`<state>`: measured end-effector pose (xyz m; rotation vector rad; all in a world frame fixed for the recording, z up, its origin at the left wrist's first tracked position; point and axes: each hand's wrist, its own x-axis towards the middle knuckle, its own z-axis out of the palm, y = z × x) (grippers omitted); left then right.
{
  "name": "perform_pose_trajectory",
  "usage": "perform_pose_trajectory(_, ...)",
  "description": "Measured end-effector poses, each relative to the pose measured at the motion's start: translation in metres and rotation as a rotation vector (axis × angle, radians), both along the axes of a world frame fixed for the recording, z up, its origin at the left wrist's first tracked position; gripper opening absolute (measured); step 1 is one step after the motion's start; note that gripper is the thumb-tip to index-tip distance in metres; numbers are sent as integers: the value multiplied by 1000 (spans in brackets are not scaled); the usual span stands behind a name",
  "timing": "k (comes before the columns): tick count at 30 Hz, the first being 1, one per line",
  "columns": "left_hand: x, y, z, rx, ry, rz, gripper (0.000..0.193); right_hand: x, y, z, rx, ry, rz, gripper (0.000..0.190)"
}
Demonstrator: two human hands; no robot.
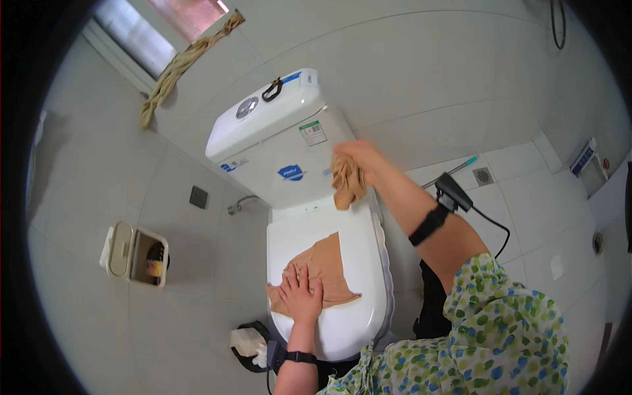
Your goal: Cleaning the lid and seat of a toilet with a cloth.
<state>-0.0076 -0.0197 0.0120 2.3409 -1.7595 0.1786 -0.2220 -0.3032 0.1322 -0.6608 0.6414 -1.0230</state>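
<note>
A brown cloth lies partly spread and creased on the closed white lid of a toilet. My left hand rests palm down on its left part, fingers spread. Crumpled in my right hand is a second tan cloth, hanging in front of the right side of the white toilet tank. Whether this cloth touches the tank cannot be told. Blue and green stickers mark the tank's front, and some bear writing.
On the tank top are a round flush button and a black loop. A wall-mounted beige box hangs at left. Below stands a black waste bin. A stick with a teal end lies near a floor drain. Twisted cloth lines the windowsill.
</note>
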Motion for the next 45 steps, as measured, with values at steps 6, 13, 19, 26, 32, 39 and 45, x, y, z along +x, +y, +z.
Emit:
perform_pose_trajectory(6, 7, -4, 1, 138, 17, 36, 62, 39, 109, -73, -603, 846, 89, 21)
perform_pose_trajectory(13, 51, -36, 5, 203, 126, 219, 67, 45, 142, -132, -1390, 1344, -54, 62)
perform_pose_trajectory(19, 55, -104, 17, 207, 164, 371, 68, 70, 142, -115, -1311, 1438, 61, 78)
perform_pose_trajectory(26, 53, -169, 15, 118, 224, 337, 62, 121, 120, -117, -1370, 1439, 62, 85)
perform_pose_trajectory(32, 72, -165, 16, 149, 254, 422, 60, 119, 86, -114, -1213, 1566, 4, 86)
perform_pose_trajectory(39, 100, -86, 17, 171, 527, 537, 62, 53, 91, -109, -861, 1755, 47, 89)
perform_pose_trajectory(45, 79, 2, -2, 26, 379, 476, 63, 10, 128, -138, -879, 1641, -49, 87)
